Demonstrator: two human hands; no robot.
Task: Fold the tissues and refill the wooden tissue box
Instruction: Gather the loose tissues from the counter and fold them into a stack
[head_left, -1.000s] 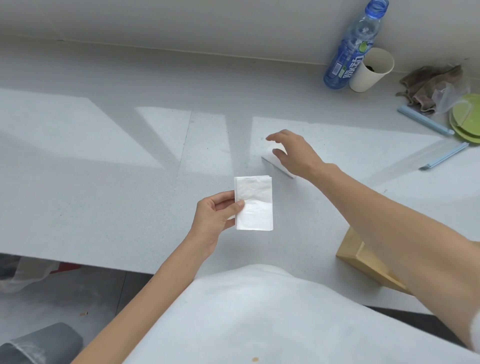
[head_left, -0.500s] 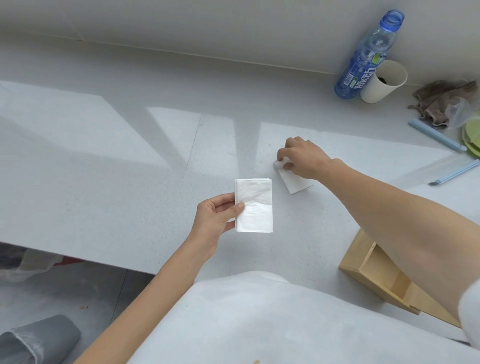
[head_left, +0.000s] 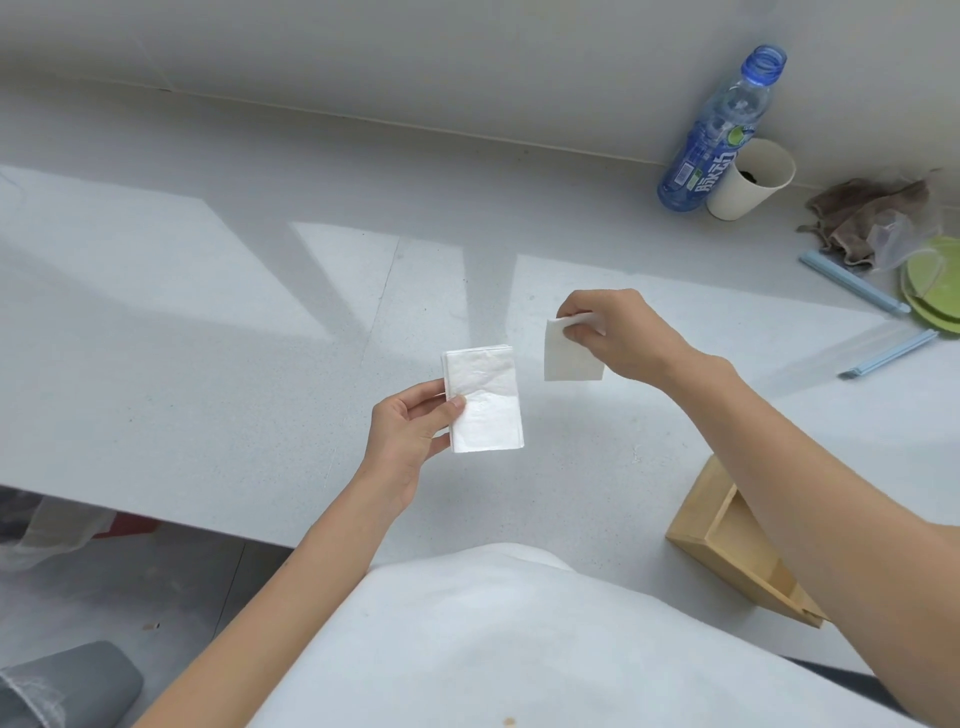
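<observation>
Your left hand (head_left: 410, 431) pinches the folded stack (head_left: 484, 399) by its edge, leaving its top free. Your right hand (head_left: 618, 332) grips 1 tissue (head_left: 569, 353) just beside it, likely to add. The box (head_left: 727, 545) waits open on the bench (head_left: 208, 338) under your right forearm.

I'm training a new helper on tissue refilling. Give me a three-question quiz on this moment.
1. True or false: the left hand holds the stack of folded white tissues by its left edge.
2. What does the right hand pinch?
A. single folded white tissue
B. blue plastic bottle
C. white paper cup
3. Fill in: the open wooden tissue box sits near the table's front edge, partly hidden under the right ____.

Key: 1 true; 2 A; 3 forearm.
</observation>
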